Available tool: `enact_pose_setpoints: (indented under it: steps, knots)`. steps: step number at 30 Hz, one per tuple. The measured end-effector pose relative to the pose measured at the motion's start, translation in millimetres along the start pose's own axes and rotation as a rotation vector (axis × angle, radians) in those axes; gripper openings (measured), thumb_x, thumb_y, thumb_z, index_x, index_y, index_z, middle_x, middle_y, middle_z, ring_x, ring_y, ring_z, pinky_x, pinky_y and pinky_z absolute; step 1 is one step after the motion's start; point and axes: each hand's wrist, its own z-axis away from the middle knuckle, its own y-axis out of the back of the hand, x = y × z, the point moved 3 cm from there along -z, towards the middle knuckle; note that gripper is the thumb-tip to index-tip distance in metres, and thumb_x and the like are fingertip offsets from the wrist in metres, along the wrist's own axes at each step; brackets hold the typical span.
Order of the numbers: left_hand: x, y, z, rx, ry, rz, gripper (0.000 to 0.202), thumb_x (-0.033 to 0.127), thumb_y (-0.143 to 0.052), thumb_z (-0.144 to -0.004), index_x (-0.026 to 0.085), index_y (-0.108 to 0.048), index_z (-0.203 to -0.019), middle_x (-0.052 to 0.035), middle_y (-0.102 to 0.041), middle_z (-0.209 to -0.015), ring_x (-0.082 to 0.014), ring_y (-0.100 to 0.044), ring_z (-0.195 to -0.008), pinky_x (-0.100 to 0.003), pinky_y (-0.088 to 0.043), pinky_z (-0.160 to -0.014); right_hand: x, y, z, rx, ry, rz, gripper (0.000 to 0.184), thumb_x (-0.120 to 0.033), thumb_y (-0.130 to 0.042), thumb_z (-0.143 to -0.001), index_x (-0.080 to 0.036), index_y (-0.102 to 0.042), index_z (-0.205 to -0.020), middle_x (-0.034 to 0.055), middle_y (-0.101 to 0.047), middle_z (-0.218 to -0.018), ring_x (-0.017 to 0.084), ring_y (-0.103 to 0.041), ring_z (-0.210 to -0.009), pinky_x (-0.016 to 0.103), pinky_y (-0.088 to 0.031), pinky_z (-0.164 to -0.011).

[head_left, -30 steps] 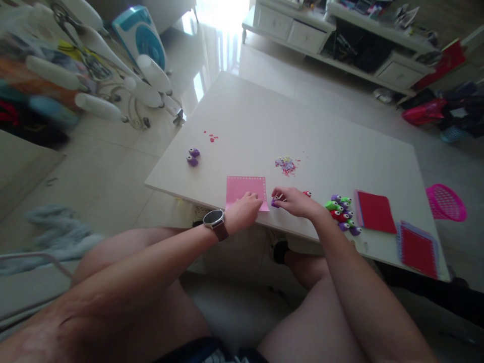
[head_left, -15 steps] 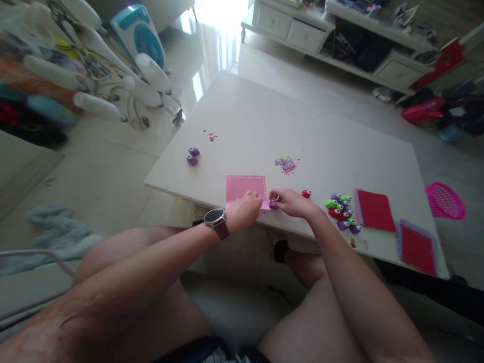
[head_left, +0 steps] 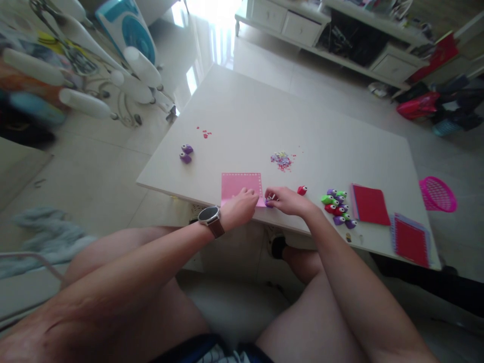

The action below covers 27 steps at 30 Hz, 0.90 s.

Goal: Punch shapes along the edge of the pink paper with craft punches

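Pale tiled floor around a white low table (head_left: 287, 116) filling mid-frame. At its near edge, centre of frame, pink paper sheet (head_left: 238, 182), dotted along the top and right margins. Left hand (head_left: 240, 206) curled over the sheet's lower right part, pinching or merely pressing: cannot tell. Right hand (head_left: 289, 200) just right of it, fingers closed narrowly round a small purple punch (head_left: 268, 202) at the sheet's lower right corner. Likely risk: sheet sliding off the near edge under uneven pressure, giving a skewed or torn hole; punch slipping from so fine a pinch.
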Motion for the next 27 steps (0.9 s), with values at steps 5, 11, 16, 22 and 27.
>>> enact_pose_setpoints:
  steps: [5, 11, 16, 22, 27]
  knots:
    - [2, 0.6, 1, -0.01, 0.003, -0.009, 0.028, 0.007, -0.043, -0.093, 0.011, -0.065, -0.11, -0.0163, -0.064, -0.112, -0.0281, -0.055, -0.106, -0.04, -0.05, -0.092, -4, -1, -1, 0.007, 0.008, -0.001, 0.01, -0.012, -0.062, -0.091, -0.02, -0.064, -0.097, 0.0052, -0.074, -0.094, 0.018, -0.067, -0.087, 0.025, -0.047, -0.076]
    - [8, 6.1, 6, -0.049, 0.017, -0.007, 0.031, 0.015, -0.048, -0.096, 0.009, -0.062, -0.123, -0.0187, -0.061, -0.121, -0.0317, -0.053, -0.111, -0.042, -0.053, -0.084, -6, -5, -3, 0.019, 0.024, 0.018, 0.013, -0.011, -0.067, -0.087, -0.02, -0.064, -0.096, 0.0046, -0.073, -0.097, 0.018, -0.067, -0.09, 0.025, -0.047, -0.078]
    - [10, 8.0, 9, -0.066, 0.031, 0.004, 0.034, 0.016, -0.047, -0.097, 0.011, -0.059, -0.128, -0.0185, -0.058, -0.125, -0.0322, -0.052, -0.114, -0.043, -0.054, -0.083, -6, -8, -5, 0.048, 0.062, 0.046, 0.015, -0.008, -0.066, -0.085, -0.02, -0.065, -0.095, 0.0042, -0.073, -0.099, 0.019, -0.066, -0.092, 0.026, -0.047, -0.082]
    - [4, 9.1, 8, 0.02, 0.063, 0.027, 0.033, 0.013, -0.048, -0.096, 0.018, -0.057, -0.128, -0.0142, -0.059, -0.124, -0.0286, -0.051, -0.116, -0.042, -0.054, -0.09, -8, -6, -4, 0.046, 0.067, 0.03, 0.018, -0.009, -0.066, -0.085, -0.02, -0.067, -0.099, 0.0055, -0.075, -0.104, 0.02, -0.068, -0.099, 0.028, -0.049, -0.089]
    - [0, 6.9, 7, 0.055, 0.062, -0.023, 0.033, 0.012, -0.052, -0.095, 0.02, -0.057, -0.127, -0.014, -0.056, -0.132, -0.0302, -0.049, -0.121, -0.049, -0.054, -0.093, -3, 2, -1, 0.057, -0.044, 0.003, 0.011, -0.028, -0.067, -0.093, -0.02, -0.068, -0.1, 0.0082, -0.076, -0.104, 0.021, -0.069, -0.095, 0.029, -0.051, -0.082]
